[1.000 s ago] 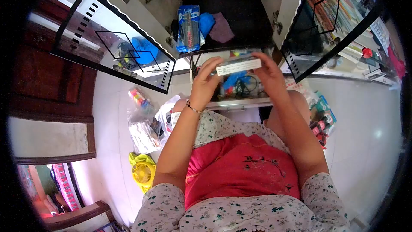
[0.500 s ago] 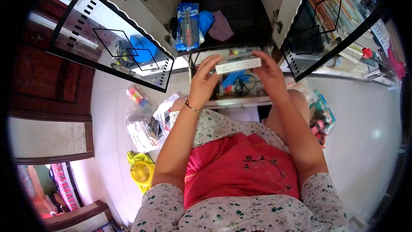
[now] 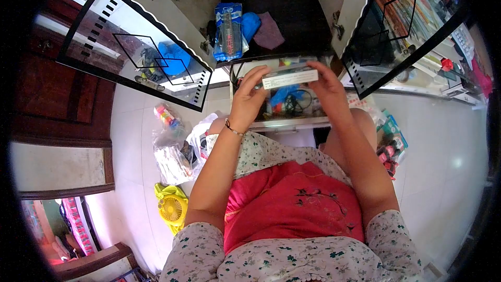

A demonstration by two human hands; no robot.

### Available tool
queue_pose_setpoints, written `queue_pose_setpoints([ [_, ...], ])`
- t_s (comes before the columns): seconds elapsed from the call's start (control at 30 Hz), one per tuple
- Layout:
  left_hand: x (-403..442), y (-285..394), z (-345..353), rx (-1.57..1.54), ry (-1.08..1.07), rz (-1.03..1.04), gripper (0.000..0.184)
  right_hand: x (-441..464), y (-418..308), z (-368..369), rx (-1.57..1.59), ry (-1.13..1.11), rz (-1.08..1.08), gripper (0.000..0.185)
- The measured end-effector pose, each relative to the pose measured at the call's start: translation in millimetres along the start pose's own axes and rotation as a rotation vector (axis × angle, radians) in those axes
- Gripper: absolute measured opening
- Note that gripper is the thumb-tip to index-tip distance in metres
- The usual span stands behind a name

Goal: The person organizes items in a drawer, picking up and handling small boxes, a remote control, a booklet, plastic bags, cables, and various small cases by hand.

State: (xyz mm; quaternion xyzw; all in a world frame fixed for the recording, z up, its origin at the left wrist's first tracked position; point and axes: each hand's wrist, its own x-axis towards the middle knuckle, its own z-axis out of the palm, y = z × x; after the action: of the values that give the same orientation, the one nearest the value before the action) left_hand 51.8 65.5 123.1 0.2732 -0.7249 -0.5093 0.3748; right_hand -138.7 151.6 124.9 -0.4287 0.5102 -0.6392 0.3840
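A small flat box [image 3: 290,79] with a white printed side is held level above an open drawer [image 3: 292,124]. My left hand [image 3: 249,99] grips its left end, and my right hand [image 3: 329,91] grips its right end, fingers bent round the edges. The print is too small to read. Under the box, the drawer holds a blue item [image 3: 284,95], dark coiled cables [image 3: 298,103] and other small things partly hidden by the box and hands.
Behind the drawer, a cabinet shelf [image 3: 300,10] holds a blue package [image 3: 228,31], a blue bundle [image 3: 251,25] and a purple cloth [image 3: 269,31]. Glass doors stand open on both sides. Plastic bags [image 3: 173,163] and a yellow fan [image 3: 172,208] lie left; packaged items [image 3: 391,143] lie right.
The view has shifted slightly since the earliest frame. Both hands keep their hold on the box, whose printed side has tilted very slightly.
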Motion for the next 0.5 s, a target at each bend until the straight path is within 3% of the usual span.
queue_pose_setpoints([
  [0.5,-0.8,2.9,2.0,-0.095,0.005,-0.03,0.045,0.7,6.4,-1.3,-0.008,0.005,-0.025,0.038],
])
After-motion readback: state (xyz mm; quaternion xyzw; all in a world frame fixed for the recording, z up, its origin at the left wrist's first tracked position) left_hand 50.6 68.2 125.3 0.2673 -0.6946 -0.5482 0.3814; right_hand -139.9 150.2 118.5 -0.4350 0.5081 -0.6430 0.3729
